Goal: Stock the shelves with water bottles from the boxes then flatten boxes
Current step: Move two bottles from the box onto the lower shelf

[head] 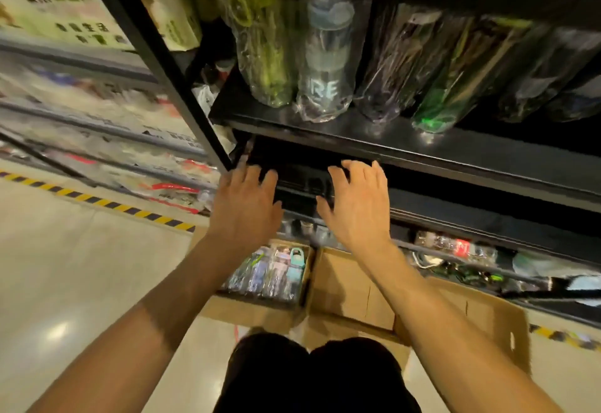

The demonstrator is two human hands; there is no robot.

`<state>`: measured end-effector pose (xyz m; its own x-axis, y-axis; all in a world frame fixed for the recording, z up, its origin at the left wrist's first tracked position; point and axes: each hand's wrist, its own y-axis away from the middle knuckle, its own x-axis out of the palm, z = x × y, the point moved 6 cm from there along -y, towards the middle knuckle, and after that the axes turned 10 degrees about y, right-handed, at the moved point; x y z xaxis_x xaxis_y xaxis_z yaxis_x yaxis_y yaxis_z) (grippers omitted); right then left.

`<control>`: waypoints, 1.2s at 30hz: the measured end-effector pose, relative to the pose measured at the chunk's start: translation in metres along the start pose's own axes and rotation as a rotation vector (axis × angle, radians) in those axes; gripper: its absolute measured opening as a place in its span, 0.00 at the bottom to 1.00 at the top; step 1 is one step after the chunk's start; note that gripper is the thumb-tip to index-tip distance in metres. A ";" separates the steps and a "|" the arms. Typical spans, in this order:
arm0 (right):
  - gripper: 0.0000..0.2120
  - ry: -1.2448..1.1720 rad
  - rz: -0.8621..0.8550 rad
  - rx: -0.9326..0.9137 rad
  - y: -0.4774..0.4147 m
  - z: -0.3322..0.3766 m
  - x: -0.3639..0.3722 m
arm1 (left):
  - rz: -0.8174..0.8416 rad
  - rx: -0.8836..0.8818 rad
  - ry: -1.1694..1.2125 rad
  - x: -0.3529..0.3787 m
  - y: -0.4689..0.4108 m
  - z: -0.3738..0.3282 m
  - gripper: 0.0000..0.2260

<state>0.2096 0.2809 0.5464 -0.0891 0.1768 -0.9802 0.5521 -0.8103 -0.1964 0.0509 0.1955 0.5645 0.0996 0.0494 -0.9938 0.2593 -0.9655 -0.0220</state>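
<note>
My left hand and my right hand reach side by side into the dark gap under the black middle shelf. Their fingers are spread and only slightly bent. Between them lies a dark, shiny, blurred thing, and I cannot make out what it is. Wrapped water bottles stand on the middle shelf, among them a green one and a clear one. Below my arms on the floor is an open cardboard box with several wrapped bottles in it.
A second cardboard box sits to the right of the first, with a large flap sticking out. The shelf's black upright post runs diagonally at left. Yellow-black floor tape marks the aisle edge. Lower shelves hold mixed goods.
</note>
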 end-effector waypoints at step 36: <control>0.34 -0.024 0.712 0.201 0.173 0.206 0.590 | 0.714 -0.175 0.041 0.590 0.112 0.229 0.26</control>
<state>0.0818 0.1304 -0.0707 0.2150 -0.4400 -0.8719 0.3208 -0.8114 0.4886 -0.0812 0.0579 -0.0489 0.3365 -0.5631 -0.7548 0.2673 -0.7115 0.6499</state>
